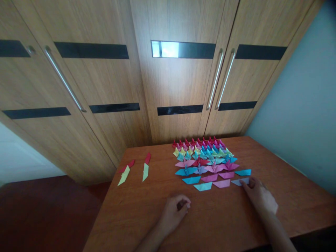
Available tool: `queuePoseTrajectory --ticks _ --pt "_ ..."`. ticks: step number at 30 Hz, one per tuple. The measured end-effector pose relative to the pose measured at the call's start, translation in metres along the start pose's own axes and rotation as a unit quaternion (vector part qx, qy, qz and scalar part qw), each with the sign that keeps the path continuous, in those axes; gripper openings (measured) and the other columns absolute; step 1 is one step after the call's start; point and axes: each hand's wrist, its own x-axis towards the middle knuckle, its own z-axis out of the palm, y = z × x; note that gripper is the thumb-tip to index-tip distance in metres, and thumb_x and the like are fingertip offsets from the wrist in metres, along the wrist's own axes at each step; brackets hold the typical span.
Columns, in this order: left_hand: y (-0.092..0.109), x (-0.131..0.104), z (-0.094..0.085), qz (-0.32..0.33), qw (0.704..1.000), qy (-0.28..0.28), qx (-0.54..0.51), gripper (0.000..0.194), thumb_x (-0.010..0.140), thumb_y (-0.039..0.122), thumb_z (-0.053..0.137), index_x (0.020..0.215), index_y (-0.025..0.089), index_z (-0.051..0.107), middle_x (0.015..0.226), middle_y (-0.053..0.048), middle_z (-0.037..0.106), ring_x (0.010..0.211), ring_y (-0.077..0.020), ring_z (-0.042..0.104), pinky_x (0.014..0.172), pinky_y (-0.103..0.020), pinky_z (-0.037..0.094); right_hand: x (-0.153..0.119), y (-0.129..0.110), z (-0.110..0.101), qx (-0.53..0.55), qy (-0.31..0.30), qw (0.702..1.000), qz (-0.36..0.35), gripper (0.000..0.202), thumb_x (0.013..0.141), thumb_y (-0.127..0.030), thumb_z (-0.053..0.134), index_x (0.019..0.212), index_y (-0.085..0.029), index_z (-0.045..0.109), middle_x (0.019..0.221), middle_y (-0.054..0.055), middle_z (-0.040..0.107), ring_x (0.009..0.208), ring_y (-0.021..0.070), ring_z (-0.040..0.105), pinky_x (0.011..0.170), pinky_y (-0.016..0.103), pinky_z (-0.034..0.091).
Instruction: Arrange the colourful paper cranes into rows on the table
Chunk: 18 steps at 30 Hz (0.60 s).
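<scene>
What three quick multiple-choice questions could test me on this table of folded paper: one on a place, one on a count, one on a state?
1. Where does the right hand rest?
A. on a cupboard handle
B. at the pale blue folded piece
C. on the floor

2. How many red-and-yellow folded strips lie apart on the left?
A. two
B. five
C. none

3. How is the left hand?
A. flat, spread
B. loosely curled on the table
C. raised high

Answers: B, fingertips touch that piece; A, two strips lie side by side; B, fingers are curled inward.
</scene>
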Motion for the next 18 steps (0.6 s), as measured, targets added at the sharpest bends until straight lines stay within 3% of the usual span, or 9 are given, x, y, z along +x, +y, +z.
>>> queuePoseTrajectory --ticks 12,16,18 --pt "-0.003 0.0 -0.001 0.007 0.999 0.019 0.026 0.014 0.08 0.021 0.052 0.082 0.019 0.066 0.072 -0.001 0.065 0.067 -0.0141 0.057 0.062 -0.021 0.041 -0.003 -0.003 -0.002 0.016 0.007 0.999 0.038 0.067 0.08 -0.068 0.029 0.126 -0.023 0.046 0.114 0.018 0.061 0.091 0.0341 0.063 0.07 0.044 0.049" --pt "-0.004 0.001 -0.001 0.004 0.999 0.035 0.016 0.014 0.08 0.021 0.051 0.081 0.018 0.065 0.071 0.0 0.064 0.064 -0.0133 0.057 0.06 -0.021 0.041 -0.017 -0.013 0.001 0.033 0.032 0.998 0.039 0.064 0.082 -0.065 0.031 0.124 -0.021 0.05 0.101 0.018 0.067 0.079 0.0323 0.065 0.064 0.042 0.048" --pt "-0.003 0.001 -0.003 0.0 0.999 0.046 0.014 0.014 0.08 0.022 0.052 0.081 0.018 0.065 0.071 0.0 0.064 0.063 -0.0131 0.057 0.06 -0.021 0.041 -0.03 -0.024 0.007 0.052 0.038 0.998 0.0 0.054 0.084 -0.06 0.033 0.117 -0.023 0.055 0.092 0.014 0.069 0.072 0.0296 0.066 0.06 0.037 0.047"
